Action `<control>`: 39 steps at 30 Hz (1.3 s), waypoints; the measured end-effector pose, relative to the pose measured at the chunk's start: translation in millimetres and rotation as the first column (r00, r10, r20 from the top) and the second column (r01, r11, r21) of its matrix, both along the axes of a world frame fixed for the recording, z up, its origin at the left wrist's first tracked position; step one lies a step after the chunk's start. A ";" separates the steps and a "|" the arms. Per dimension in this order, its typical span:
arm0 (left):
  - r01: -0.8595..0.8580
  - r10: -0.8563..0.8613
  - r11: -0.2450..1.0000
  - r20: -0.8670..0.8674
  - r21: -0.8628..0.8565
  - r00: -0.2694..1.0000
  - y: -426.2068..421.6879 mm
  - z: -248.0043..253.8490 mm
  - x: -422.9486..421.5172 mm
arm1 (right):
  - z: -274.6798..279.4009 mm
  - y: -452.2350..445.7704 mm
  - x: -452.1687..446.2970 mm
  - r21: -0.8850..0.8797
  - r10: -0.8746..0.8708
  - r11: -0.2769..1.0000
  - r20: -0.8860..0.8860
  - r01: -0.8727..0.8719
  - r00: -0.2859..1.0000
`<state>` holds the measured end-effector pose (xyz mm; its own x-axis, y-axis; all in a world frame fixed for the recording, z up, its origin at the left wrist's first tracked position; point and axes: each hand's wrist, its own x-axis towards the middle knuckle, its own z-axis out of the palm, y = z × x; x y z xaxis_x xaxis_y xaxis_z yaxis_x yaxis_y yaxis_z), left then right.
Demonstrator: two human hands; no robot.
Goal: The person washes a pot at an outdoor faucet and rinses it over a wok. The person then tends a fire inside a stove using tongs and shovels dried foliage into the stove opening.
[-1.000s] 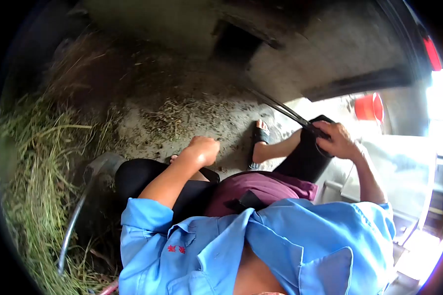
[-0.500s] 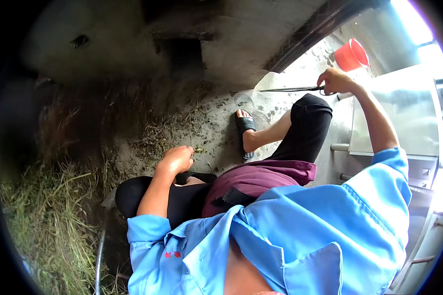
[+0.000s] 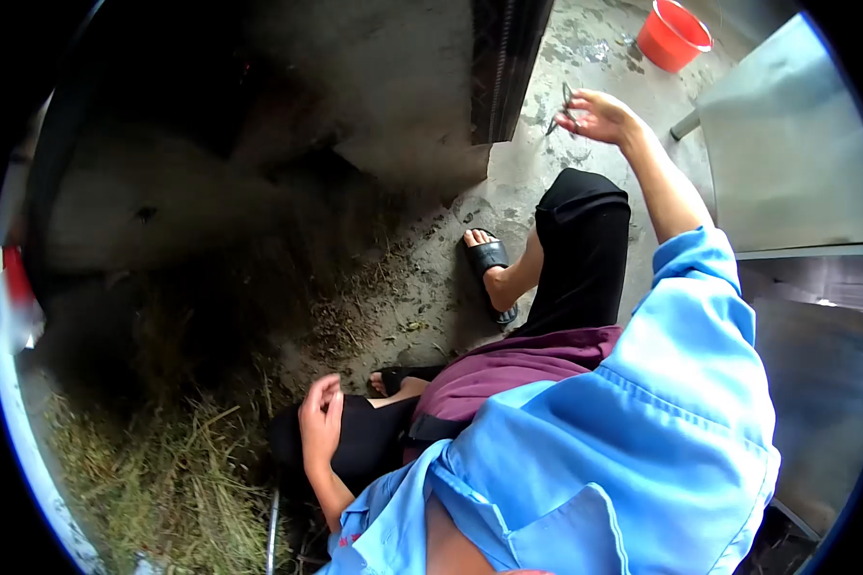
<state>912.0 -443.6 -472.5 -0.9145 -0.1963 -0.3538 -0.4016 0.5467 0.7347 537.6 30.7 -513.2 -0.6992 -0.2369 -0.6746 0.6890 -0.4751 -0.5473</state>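
Observation:
My right hand [image 3: 596, 117] is stretched out to the upper right, above the concrete floor. Its fingers are closed around the loop handles of dark metal tongs [image 3: 567, 94], now seen almost end-on, so little of the long blades shows. Beside my bent left knee, my left hand [image 3: 322, 419] is raised with fingers loosely extended and nothing visible in it. The dry grass heap [image 3: 182, 479] lies to the left of that hand. Black trousers [image 3: 585, 240] cover my right leg, which is bent below the right arm.
A dark, soot-stained structure [image 3: 355, 105] fills the upper left, its corner close to my right foot. The red bucket [image 3: 674, 36] stands on the floor [image 3: 585, 38] at the top right. A pale metal cabinet [image 3: 791, 144] borders the right side. Grass scraps litter the ground.
My view has turned and shifted. The tongs, pointing left before, have swung so they look foreshortened. My left hand has drawn back from over the littered floor to beside my knee.

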 end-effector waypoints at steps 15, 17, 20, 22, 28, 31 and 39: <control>-0.287 0.287 0.958 -0.130 0.013 0.949 1.3 19.8 48.4 | -25.6 -66.9 -94.7 0.343 0.012 0.933 -0.342 0.113 0.940; -0.304 0.303 0.953 -0.151 0.019 0.941 1.6 20.1 47.0 | -27.1 -67.0 -97.0 0.376 0.037 0.921 -0.343 0.101 0.938; -0.388 0.370 0.922 -0.296 -0.002 0.881 2.7 23.6 48.7 | -30.2 -72.4 -103.5 0.527 0.045 0.820 -0.445 0.221 0.894; -0.479 0.363 0.864 -0.465 -0.156 0.807 6.1 26.3 62.4 | -36.4 -78.6 -119.8 0.712 0.342 0.699 -0.414 0.066 0.844; -0.850 0.653 0.519 -0.683 0.088 0.328 -10.2 -4.1 101.7 | -117.8 -11.3 -150.3 0.678 0.417 0.734 -0.410 -0.035 0.811; -0.911 0.862 0.248 -0.503 0.328 0.053 -19.9 -59.7 138.0 | -141.4 49.4 -142.8 0.701 0.349 0.713 -0.329 -0.021 0.877; -0.563 0.705 -0.511 -0.057 0.649 -0.706 -107.6 -119.2 229.0 | -104.5 135.6 -63.9 0.777 0.241 0.626 -0.277 0.069 0.930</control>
<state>1141.0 -551.2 -591.6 0.6050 -0.7183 -0.3436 0.2907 -0.2025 0.9351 473.6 166.2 -617.7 -0.9100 0.1834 -0.3720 0.4108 0.2748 -0.8694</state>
